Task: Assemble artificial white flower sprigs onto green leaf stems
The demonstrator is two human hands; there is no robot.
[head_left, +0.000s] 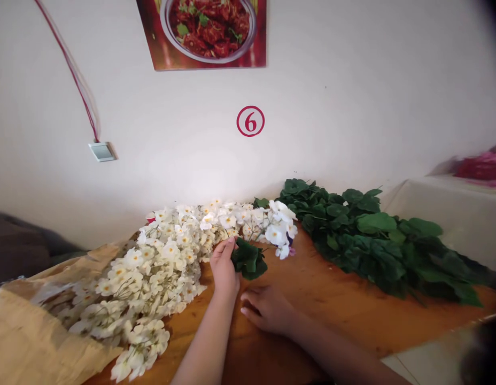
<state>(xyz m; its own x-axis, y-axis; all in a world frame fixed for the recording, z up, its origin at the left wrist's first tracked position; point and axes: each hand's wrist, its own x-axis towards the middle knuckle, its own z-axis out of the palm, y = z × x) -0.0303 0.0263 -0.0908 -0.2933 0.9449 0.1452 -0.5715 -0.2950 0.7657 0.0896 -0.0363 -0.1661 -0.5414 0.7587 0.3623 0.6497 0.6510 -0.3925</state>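
**Two hands at one sprig, middle of the tabletop**

Head view. Left hand (224, 264): fingers closed together around the base of a leafy sprig (248, 260), thumb side towards the dark green leaves. The sprig's thin stems run on to a few white blossoms (280, 231) towards the far edge of the tabletop (312, 299).

Right hand (266, 310): palm down on the bare wood just beside the left wrist, fingers side by side, holding nothing.

White flower heap (160, 267): spread over the left half, partly on brown paper (31, 331) at the near left corner. Green leaf pile (384, 240): along the far right edge.

Judgement: the sprig looks very light and floppy, with thin petals that crush easily. Best grip is low on the stem, under the leaves, not on the blossoms.
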